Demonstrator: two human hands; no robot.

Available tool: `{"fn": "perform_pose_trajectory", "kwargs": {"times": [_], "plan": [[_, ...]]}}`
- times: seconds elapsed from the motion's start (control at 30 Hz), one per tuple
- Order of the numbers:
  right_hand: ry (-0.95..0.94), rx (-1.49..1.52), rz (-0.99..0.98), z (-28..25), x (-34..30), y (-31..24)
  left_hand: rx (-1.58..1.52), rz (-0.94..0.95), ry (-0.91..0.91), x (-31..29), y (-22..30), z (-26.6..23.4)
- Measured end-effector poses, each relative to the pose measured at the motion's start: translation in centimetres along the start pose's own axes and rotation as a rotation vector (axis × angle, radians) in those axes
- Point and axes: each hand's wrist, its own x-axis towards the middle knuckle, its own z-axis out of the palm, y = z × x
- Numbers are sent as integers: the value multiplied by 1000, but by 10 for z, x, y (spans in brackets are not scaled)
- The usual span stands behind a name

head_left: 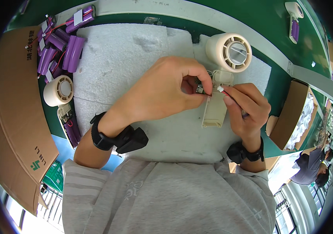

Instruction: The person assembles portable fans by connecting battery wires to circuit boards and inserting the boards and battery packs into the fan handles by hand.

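A cream handheld fan [218,48] lies in front of me, its round head away from me and its opened, hollow handle [214,115] pointing toward me. My left hand [160,87] is closed in a pinch on a small circuit board [200,89] beside the upper end of the handle; the fingers hide part of the board. Just right of the handle, my right hand [250,107] pinches a small white plug connector [220,89] with a red wire. A bit of something purple [245,114] shows beneath its fingers, mostly hidden. The connector and the board are apart.
White foam sheets [115,50] cover the work surface. Purple battery packs [72,52] with wires are piled at the far left, above another opened fan [59,91]. A large cardboard box [12,117] stands left, a smaller carton [291,117] right. Another person [310,169] is at far right.
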Motion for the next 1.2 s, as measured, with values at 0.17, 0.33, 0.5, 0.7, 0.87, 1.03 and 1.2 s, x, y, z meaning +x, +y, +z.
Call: {"fn": "perform_pose_trajectory", "kwargs": {"times": [0.17,0.33,0.5,0.7,0.87,1.03,1.2], "plan": [[-31,-151,-106,1,4,-1,-4,15,-23,4,5,-3],[-40,-166,-82,2,3,-2,-67,-22,6,2,6,-5],[-80,-25,86,0,4,-7,3,41,53,1,6,-3],[-93,29,152,4,6,-9,59,154,98,1,1,0],[-64,102,147,5,6,-3,-33,130,44,3,-2,-4],[-56,69,58,4,5,0,-145,51,-29,2,4,-9],[-39,27,19,4,4,-1,-217,-22,-57,2,13,-12]]}}
